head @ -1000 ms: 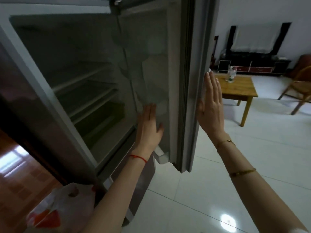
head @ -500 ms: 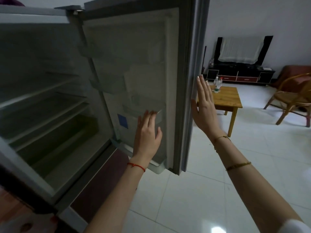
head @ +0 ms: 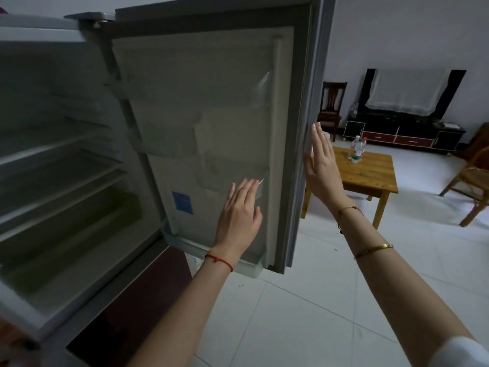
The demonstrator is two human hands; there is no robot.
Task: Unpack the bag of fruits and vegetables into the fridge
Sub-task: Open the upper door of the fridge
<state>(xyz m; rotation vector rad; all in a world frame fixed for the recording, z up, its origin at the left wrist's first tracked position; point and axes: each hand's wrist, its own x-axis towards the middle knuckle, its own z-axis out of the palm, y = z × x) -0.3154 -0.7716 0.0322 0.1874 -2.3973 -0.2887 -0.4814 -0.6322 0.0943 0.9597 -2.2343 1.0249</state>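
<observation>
Fridge [head: 66, 181] fills the left of the frame, door [head: 211, 115] swung wide at center. Left hand [head: 239, 215] is flat, fingers spread, on the door's inner liner; right hand [head: 321, 170] is flat against its outer edge. Bare tile floor [head: 304, 313] lower right.

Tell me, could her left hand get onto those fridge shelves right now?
Probably yes. The left hand is flat on the inner side of the open door, and nothing stands between it and the bare shelves to its left.
</observation>
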